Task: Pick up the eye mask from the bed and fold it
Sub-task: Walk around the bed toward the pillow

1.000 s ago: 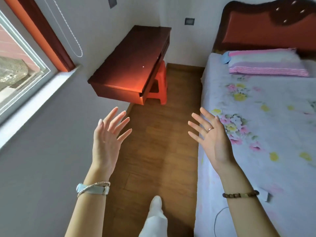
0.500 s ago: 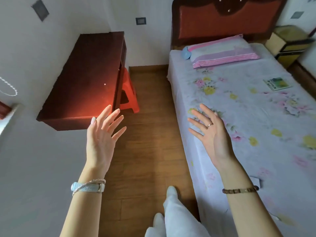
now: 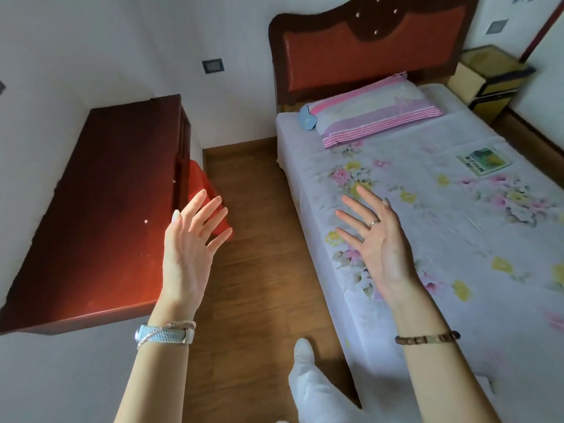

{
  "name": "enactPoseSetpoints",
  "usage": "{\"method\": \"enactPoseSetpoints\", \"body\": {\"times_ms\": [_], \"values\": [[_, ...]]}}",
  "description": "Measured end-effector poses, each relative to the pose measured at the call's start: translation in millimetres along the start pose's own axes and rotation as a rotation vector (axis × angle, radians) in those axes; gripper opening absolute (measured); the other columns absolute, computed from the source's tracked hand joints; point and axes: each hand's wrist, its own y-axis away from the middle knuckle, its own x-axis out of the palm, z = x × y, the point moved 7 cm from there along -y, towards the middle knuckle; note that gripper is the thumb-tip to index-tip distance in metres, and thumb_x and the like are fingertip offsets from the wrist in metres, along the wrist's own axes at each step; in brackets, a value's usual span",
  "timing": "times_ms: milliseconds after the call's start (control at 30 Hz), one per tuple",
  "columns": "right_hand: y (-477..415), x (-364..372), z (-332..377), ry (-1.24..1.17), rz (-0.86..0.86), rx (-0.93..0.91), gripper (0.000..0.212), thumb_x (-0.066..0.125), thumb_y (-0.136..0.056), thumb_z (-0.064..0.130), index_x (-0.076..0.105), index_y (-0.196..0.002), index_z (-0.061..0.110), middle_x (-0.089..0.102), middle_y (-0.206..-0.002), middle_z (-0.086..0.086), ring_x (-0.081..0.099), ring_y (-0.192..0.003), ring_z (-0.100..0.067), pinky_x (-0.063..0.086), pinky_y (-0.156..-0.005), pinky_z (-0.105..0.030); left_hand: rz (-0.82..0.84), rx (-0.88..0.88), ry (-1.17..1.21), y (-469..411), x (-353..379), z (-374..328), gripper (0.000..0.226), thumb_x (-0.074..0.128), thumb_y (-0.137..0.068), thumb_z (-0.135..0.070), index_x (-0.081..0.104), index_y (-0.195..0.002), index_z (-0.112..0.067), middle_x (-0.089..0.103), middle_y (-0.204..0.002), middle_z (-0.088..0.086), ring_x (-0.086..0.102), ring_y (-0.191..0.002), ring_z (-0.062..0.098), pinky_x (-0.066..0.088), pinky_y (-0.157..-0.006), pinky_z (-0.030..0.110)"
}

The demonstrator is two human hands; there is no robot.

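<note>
A small light-blue eye mask [image 3: 307, 118] lies at the head of the bed [image 3: 433, 227], touching the left end of the pink striped pillow [image 3: 377, 114], which hides part of it. My left hand [image 3: 192, 242] is raised over the floor beside the dark desk, fingers spread, holding nothing. My right hand [image 3: 377, 242] hovers over the near left edge of the floral sheet, palm up, fingers apart and empty. Both hands are well short of the mask.
A dark red desk [image 3: 106, 209] stands on the left with a red stool [image 3: 203, 190] under it. A strip of wooden floor [image 3: 262, 270] runs between desk and bed. A green booklet [image 3: 483, 160] lies on the sheet. A yellow nightstand [image 3: 488, 77] stands far right. My white-trousered leg [image 3: 317, 389] is below.
The view has swung right, away from the window, and shows more of the bed, the headboard and the nightstand. Both hands stay raised and open.
</note>
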Motion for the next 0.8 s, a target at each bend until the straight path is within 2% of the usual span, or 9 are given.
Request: {"method": "enactPoseSetpoints", "body": {"times_ms": [333, 500, 800], "values": [[-124, 5, 19, -0.026, -0.027, 0.002, 0.048, 0.034, -0.098, 0.049, 0.053, -0.138, 0.029, 0.061, -0.14, -0.001, 0.061, -0.126, -0.02, 0.045, -0.106, -0.046, 0.036, 0.031, -0.015, -133, 23, -7, 0.063, 0.026, -0.094, -0.051, 0.04, -0.147, -0.02, 0.051, -0.149, 0.004, 0.053, -0.133, 0.02, 0.041, -0.11, 0.049], [-186, 5, 17, -0.014, -0.093, 0.025, 0.041, 0.028, -0.104, 0.042, 0.057, -0.132, 0.032, 0.06, -0.14, -0.001, 0.061, -0.125, -0.02, 0.042, -0.109, -0.05, 0.051, 0.003, -0.014, -207, 27, 5, 0.064, 0.026, -0.095, -0.051, 0.039, -0.148, -0.018, 0.052, -0.148, 0.005, 0.053, -0.133, 0.022, 0.039, -0.111, 0.05], [-328, 45, 23, -0.063, -0.209, 0.031, 0.039, 0.028, -0.106, 0.035, 0.06, -0.128, 0.029, 0.063, -0.136, -0.002, 0.061, -0.124, -0.024, 0.046, -0.104, -0.042, 0.132, -0.033, 0.018, -381, 21, 3, 0.07, 0.029, -0.094, -0.048, 0.033, -0.151, -0.009, 0.049, -0.15, 0.013, 0.052, -0.134, 0.026, 0.035, -0.113, 0.057]]}}
